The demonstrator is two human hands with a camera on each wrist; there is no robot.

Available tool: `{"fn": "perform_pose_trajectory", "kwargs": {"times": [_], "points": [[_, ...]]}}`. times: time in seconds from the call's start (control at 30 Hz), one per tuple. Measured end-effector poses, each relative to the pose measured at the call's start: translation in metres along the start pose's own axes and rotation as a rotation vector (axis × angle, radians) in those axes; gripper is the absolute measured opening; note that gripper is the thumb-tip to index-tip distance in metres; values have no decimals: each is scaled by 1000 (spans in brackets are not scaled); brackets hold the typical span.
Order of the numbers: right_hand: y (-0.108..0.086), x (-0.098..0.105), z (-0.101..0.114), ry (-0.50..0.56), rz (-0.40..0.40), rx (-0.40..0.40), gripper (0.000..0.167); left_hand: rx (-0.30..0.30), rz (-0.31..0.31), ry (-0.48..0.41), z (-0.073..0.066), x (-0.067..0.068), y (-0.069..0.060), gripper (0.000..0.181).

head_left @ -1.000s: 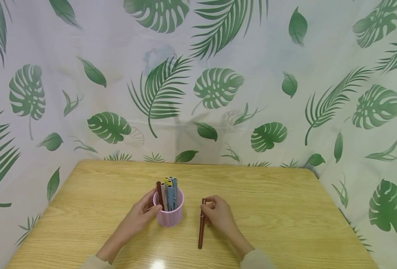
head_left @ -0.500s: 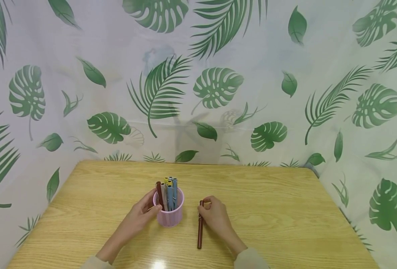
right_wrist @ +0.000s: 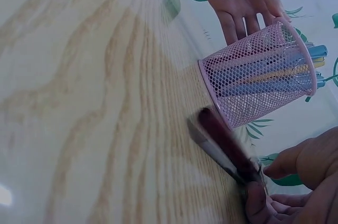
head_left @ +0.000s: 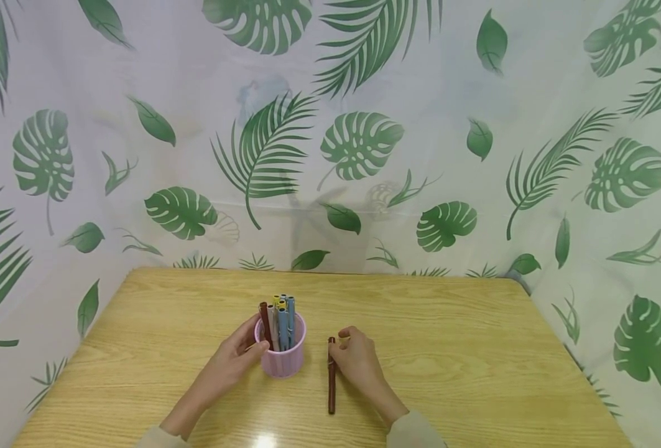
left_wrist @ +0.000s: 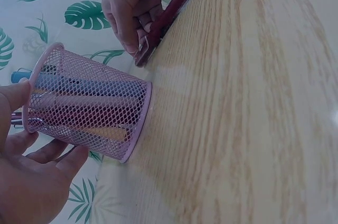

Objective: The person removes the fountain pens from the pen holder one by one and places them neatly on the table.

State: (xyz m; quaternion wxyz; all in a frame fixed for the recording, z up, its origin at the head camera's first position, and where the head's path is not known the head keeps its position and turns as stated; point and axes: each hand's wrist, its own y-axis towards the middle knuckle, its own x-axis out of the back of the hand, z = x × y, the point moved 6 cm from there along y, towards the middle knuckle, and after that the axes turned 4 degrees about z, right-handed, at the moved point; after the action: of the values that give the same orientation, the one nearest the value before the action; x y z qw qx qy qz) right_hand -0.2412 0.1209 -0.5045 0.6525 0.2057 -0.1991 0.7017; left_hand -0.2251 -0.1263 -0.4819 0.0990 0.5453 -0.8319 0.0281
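A pink mesh pen holder [head_left: 282,363] stands upright on the table, with several pens [head_left: 283,326] in brown, grey, blue and yellow inside. My left hand [head_left: 231,359] holds its left side, thumb at the near rim and fingers round the back; the left wrist view shows the thumb and fingers on either side of the rim [left_wrist: 44,60]. To the right, a dark red-brown pen [head_left: 332,386] lies on the table, its length running toward me. My right hand [head_left: 359,361] is beside its far end, thumb touching the pen, forefinger raised a little off it.
The wooden table [head_left: 464,354] reaches back to a hanging white cloth [head_left: 397,74] printed with green leaves, which also runs down both sides. The pen holder stands a short way left of the lying pen.
The far end of the dark red-brown pen has shifted left toward the pen holder, and my right hand has moved left with it. Its forefinger has come off the pen. The left hand stays put.
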Motion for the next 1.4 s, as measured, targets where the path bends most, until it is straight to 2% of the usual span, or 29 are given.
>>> {"fn": "perform_pose_trajectory", "kwargs": {"times": [0.23,0.5,0.8,0.97,1.17,1.3,1.4], "points": [[-3,0,-1,1,14,-28,37,10,-6,0,2,0,1,67],[-4,-2,5,44,27,16,36,-7,5,-4,0,0,1,67],[1,1,23,106,-34,54,34,-3,4,0,1,-1,2,66],[7,3,36,92,-77,51,30,7,0,5,3,0,3,67],[14,1,54,101,-88,122,27,12,-2,14,3,2,3,67],[17,-1,63,113,-61,175,25,7,0,0,2,1,2,67],[20,-4,68,111,-34,186,26,9,-3,-7,2,1,2,67]]}}
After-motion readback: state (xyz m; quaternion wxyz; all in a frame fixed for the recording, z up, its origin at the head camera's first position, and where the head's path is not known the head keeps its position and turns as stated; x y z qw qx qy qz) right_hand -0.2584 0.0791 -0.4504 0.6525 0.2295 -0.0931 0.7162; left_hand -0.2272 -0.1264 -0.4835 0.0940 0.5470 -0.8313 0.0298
